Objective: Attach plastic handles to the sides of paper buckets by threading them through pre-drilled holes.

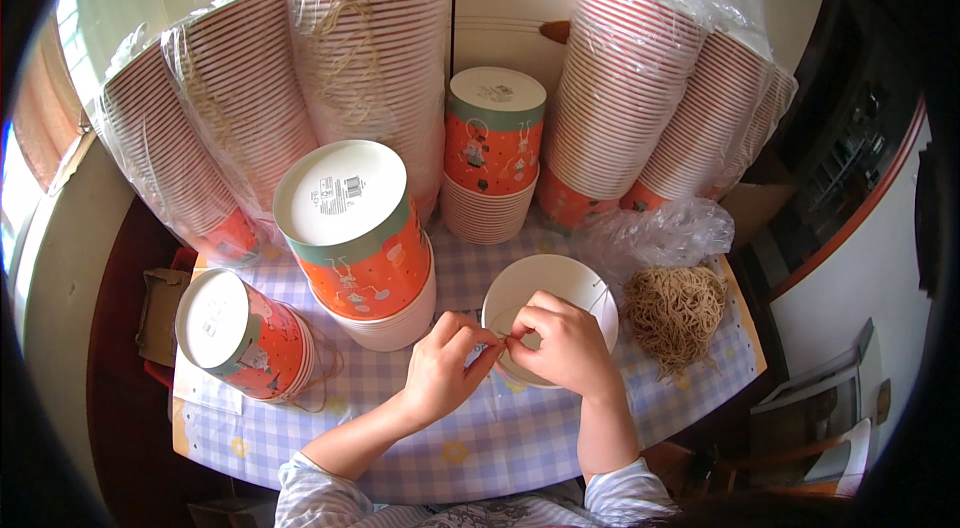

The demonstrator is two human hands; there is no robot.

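Note:
A white paper bucket (528,277) stands mouth up at the table's front, right of the middle. Over its near left rim, my left hand (446,364) and my right hand (566,348) meet, fingertips nearly touching. Both hands are closed in a pinch on a thin string; only a little of it shows at the fingertips. Another bit of string shows at the bucket's far right rim. My right hand covers part of the bucket's inside. To the right lies a tangled heap of tan strings (674,316).
Upside-down stacks of orange and green buckets stand at left front (275,348), left of centre (365,273) and behind (493,153). Tall bagged stacks (370,58) line the back left, more bagged stacks (630,78) the back right. Crumpled clear plastic (655,233) lies behind the strings. A checked cloth (420,453) covers the table.

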